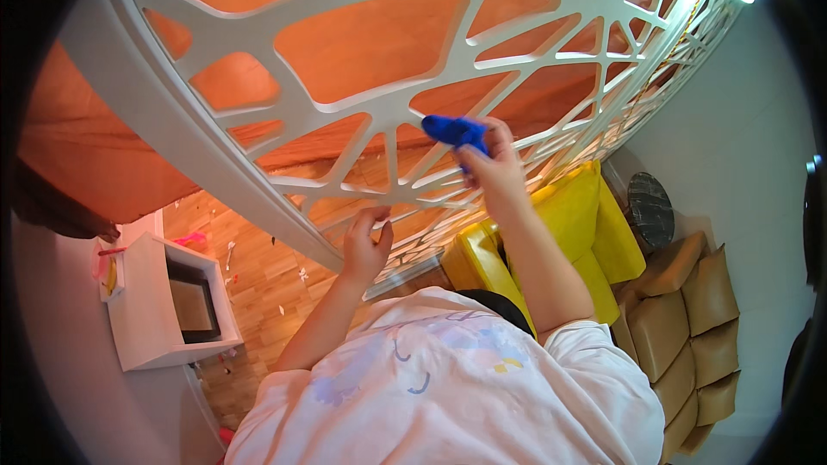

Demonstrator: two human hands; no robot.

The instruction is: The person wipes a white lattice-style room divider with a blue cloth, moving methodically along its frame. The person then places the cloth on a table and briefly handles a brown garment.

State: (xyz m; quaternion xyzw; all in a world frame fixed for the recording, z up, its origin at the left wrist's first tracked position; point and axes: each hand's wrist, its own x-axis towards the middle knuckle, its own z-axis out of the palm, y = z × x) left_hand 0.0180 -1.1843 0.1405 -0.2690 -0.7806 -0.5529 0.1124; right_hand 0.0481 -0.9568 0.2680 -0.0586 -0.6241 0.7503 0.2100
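Note:
A bunched blue cloth point(455, 132) is gripped between the fingers and thumb of my right hand point(494, 161), raised in front of a white cut-out lattice panel point(381, 110). The cloth lies over one of the panel's ribs in the picture; whether it touches the rib I cannot tell. Lower and to the left, my left hand point(368, 242) is held near the panel's lower ribs, its fingers curled and apart, with nothing in them. Orange fabric point(362, 45) shows through the openings of the panel.
The panel's broad white frame post point(213, 148) slants down on the left. Beyond it, a white cabinet point(145, 310) stands on a wooden floor point(265, 278) with scattered scraps. At right are a yellow armchair point(581, 226), a round black marbled table point(650, 208) and a brown sofa point(672, 329).

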